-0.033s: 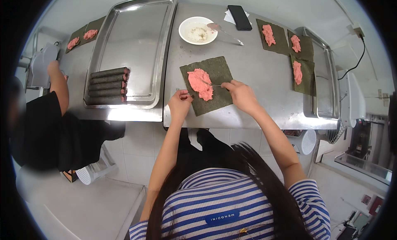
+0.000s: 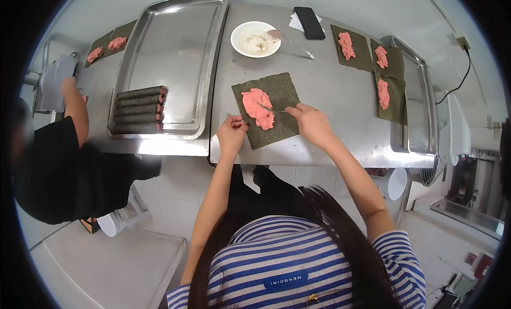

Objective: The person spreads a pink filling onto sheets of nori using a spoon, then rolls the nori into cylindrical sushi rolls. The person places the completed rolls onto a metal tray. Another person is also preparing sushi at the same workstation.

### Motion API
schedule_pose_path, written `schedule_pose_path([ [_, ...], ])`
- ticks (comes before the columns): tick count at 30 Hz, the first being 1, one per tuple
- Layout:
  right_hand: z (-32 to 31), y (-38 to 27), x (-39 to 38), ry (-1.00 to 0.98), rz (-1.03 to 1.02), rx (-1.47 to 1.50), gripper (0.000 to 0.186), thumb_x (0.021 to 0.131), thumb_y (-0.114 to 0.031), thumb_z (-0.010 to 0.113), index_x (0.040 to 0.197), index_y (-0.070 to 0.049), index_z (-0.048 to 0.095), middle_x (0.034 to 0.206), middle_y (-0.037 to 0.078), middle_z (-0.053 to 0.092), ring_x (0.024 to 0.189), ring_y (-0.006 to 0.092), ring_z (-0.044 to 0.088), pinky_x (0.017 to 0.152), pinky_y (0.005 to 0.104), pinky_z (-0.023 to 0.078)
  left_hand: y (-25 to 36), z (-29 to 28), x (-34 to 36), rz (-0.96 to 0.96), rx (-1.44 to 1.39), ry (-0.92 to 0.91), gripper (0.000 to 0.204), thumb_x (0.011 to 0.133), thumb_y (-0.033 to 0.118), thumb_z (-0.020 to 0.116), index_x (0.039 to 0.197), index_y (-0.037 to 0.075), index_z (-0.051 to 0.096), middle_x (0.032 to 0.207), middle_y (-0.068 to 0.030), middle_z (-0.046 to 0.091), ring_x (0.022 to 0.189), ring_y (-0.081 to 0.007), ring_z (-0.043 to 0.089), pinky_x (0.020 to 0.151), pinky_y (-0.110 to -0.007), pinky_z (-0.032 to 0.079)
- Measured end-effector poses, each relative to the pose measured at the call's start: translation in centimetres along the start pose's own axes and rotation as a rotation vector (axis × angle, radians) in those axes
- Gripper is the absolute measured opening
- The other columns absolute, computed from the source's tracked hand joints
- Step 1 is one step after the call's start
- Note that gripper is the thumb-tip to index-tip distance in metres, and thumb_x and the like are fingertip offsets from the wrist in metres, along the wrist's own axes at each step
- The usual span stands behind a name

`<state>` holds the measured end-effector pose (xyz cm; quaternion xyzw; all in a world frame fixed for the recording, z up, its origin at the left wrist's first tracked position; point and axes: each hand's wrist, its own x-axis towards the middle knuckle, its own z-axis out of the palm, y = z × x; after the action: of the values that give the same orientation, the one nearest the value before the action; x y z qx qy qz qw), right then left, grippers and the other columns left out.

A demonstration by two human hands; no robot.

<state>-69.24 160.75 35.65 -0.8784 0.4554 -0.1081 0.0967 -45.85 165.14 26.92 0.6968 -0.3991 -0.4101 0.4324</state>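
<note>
A dark green seaweed sheet (image 2: 282,85) lies on the steel table in front of me, turned a little askew. A thick patch of pink minced paste (image 2: 255,107) covers its middle left. My right hand (image 2: 311,123) is closed round the handle of a thin metal utensil, apparently a spoon (image 2: 270,109), whose tip rests in the paste. The utensil's end is partly buried in the paste. At the sheet's left edge, my left hand (image 2: 231,134) is closed in a pinch on the seaweed.
A white bowl (image 2: 238,49) of liquid holds another spoon (image 2: 293,45). A phone (image 2: 308,23) lies behind it. Seaweed sheets (image 2: 360,53) with paste lie right, near a tray (image 2: 418,96). Left, a steel tray (image 2: 165,48) holds several rolls (image 2: 138,112). A co-worker's arm (image 2: 77,107) is far left.
The spoon's tip has shifted very slightly in the paste. Both hands and the seaweed sheet stay in place.
</note>
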Motion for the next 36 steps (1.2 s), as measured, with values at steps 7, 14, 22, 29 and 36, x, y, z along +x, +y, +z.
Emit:
schedule_pose_path([
  [7,-0.8,-0.9,1.3,-0.156,-0.167,-0.242,0.038,0.081,-0.008,0.054,0.118,-0.012,0.061,0.091,0.007,0.059,0.082,0.0252,0.064,0.067,0.0373,0.053,0.7,0.3,0.2,-0.018,0.001,-0.011,0.03,0.073,0.003,0.07,0.103,-0.003,0.066,0.089,-0.0092,0.07,0.078,-0.0125,0.066,0.069,-0.025,0.053],
  [14,-0.5,-1.6,0.0,-0.213,-0.2,-0.313,0.038,0.079,-0.01,0.056,0.117,-0.01,0.061,0.089,0.006,0.059,0.079,0.0233,0.064,0.065,0.0358,0.053,0.1,0.6,0.5,-0.021,-0.1,-0.043,0.03,0.074,0.001,0.069,0.102,-0.005,0.065,0.087,-0.0099,0.07,0.077,-0.0133,0.066,0.066,-0.025,0.054],
  [22,0.0,-1.8,-1.1,-0.142,-0.268,-0.266,0.039,0.077,-0.007,0.056,0.115,-0.011,0.063,0.088,0.005,0.056,0.081,0.0213,0.059,0.068,0.0339,0.051,0.1,0.1,0.8,-0.05,-0.072,-0.074,0.027,0.074,0.0,0.068,0.101,-0.005,0.066,0.088,-0.0098,0.069,0.076,-0.0131,0.066,0.067,-0.025,0.054],
  [29,-3.1,-0.8,0.6,0.041,-0.202,-0.214,0.042,0.074,-0.003,0.057,0.113,-0.014,0.067,0.086,0.003,0.052,0.084,0.0209,0.055,0.07,0.0342,0.045,-0.2,0.0,1.2,0.041,0.04,-0.054,0.027,0.076,0.003,0.068,0.102,-0.001,0.068,0.087,-0.0101,0.07,0.076,-0.0147,0.067,0.067,-0.027,0.054],
  [36,-1.3,0.9,5.7,0.09,-0.389,-0.373,0.034,0.076,-0.012,0.058,0.109,-0.014,0.068,0.086,-0.002,0.055,0.083,0.016,0.055,0.07,0.0312,0.044,2.0,-0.6,2.7,0.388,0.34,0.122,0.022,0.078,0.01,0.069,0.1,0.008,0.065,0.087,-0.007,0.061,0.07,-0.022,0.061,0.066,-0.035,0.05],
])
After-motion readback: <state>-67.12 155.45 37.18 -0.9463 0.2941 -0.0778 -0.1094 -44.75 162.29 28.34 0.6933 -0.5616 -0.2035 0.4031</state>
